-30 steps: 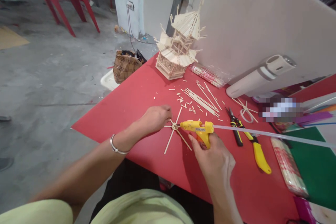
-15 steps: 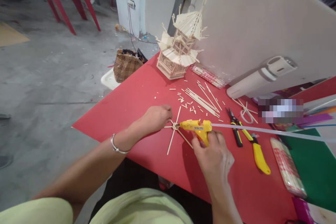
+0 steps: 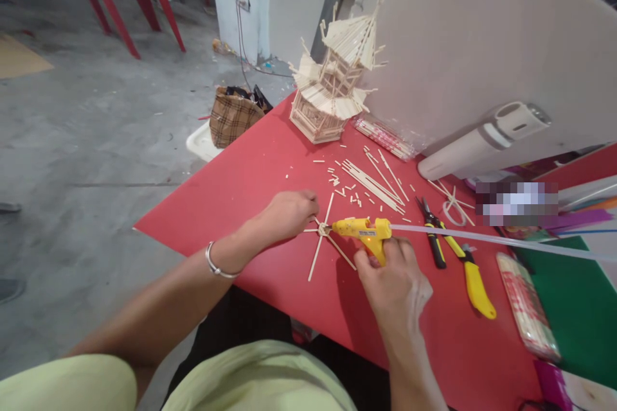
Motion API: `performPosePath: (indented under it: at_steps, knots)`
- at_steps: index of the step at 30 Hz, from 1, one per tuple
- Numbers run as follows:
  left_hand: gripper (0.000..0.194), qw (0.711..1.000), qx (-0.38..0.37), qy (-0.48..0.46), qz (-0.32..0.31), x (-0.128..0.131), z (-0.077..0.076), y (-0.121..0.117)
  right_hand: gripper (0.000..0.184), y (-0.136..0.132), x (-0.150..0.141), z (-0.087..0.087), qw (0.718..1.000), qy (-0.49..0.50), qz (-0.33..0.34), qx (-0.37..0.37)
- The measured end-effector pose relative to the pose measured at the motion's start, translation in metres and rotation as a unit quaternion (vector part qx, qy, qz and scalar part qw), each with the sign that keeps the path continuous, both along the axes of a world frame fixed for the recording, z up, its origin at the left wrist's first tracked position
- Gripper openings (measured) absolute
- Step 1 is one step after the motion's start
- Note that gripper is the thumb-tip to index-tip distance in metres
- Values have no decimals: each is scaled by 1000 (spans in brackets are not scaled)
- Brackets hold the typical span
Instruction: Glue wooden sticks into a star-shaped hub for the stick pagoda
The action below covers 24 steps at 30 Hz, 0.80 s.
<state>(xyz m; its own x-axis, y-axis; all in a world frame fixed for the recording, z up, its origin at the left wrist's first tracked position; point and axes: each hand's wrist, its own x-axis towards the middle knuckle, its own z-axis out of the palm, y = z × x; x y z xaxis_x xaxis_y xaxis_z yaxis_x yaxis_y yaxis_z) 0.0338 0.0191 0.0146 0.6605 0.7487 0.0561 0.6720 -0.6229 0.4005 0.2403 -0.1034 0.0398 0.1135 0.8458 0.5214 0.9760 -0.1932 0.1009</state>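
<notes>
My right hand is wrapped round a yellow hot glue gun, with a long translucent glue stick running out of its back. The gun's nozzle points left, at the hub of a star-shaped frame of thin wooden sticks lying on the red table. Whether the tip touches the hub I cannot tell. My left hand is closed, fingers pinched together at the end of one of the frame's wooden sticks, just left of the hub. A silver bangle is on that wrist.
A stick-built pagoda model stands at the table's far corner. Loose sticks and cut bits lie before it. Pliers, a yellow-handled cutter, a white tumbler and packed sticks are to the right.
Both hands, the glue gun and the stick frame hold nearly the same places. The whole view has shifted very slightly.
</notes>
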Motion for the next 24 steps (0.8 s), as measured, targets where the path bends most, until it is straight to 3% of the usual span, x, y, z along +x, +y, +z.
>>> performPosePath:
  at_steps: [24]
  knots:
    - [27,1000,-3,-4,0,0,3,-1,21,0,-1,-2,1000,14,-5,-20]
